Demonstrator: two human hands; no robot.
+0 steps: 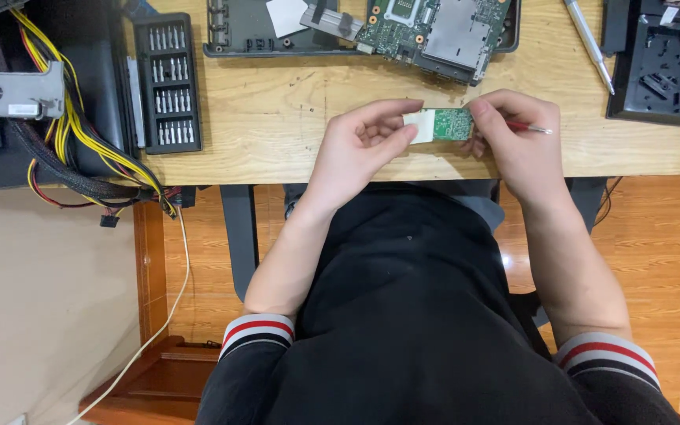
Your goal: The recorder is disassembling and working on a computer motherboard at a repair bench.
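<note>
Right now my forearms come up from my dark lap, striped red-and-white cuffs pushed back, both hands meeting over the near edge of the pale wooden table (277, 118). My left hand (360, 142) is closed in a pinch, thumb and fingers gripping the white end of a small green circuit board (444, 124), held level just above the tabletop. My right hand (513, 134) is curled tight at the board's other end, and it also clamps a thin red-handled tool with a metal tip (535, 127) that pokes out to the right past my knuckles. Further back, dead ahead, a larger green board with a silver metal shield (442, 31) lies in a dark grey tray. Off to the left, a black case of screwdriver bits (168, 83) stands in neat rows, and beyond it, yellow, red and black cable bundles (80, 149) spill over the table's corner. Far right, a slim silver screwdriver (589, 43) lies beside a black plastic housing (667, 67).
</note>
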